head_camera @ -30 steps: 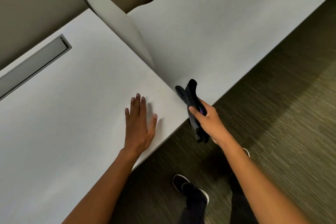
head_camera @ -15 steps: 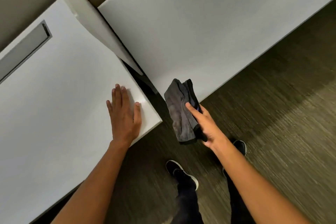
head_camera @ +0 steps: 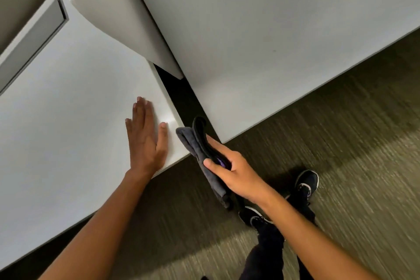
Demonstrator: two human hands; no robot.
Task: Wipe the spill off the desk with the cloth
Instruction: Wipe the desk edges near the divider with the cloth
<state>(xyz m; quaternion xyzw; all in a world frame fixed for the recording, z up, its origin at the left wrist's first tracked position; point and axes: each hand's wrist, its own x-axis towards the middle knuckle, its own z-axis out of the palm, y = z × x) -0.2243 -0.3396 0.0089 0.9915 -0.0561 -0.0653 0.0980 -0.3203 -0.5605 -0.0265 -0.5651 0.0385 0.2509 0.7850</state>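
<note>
The desk (head_camera: 68,120) lies left of the right hand (head_camera: 236,173). The left hand (head_camera: 145,141) rests flat, fingers straight, at the desk's corner. The cloth (head_camera: 200,150), pinched by the right hand just beside that corner, runs lengthwise along the desk's side edge. No spill is discernible.

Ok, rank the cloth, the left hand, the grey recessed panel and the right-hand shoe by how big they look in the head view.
1. grey recessed panel, cut off by the frame edge.
2. cloth and left hand: too alike to rank; the cloth is folded and partly covered by the right hand.
3. shoe, farthest from the camera.
</note>
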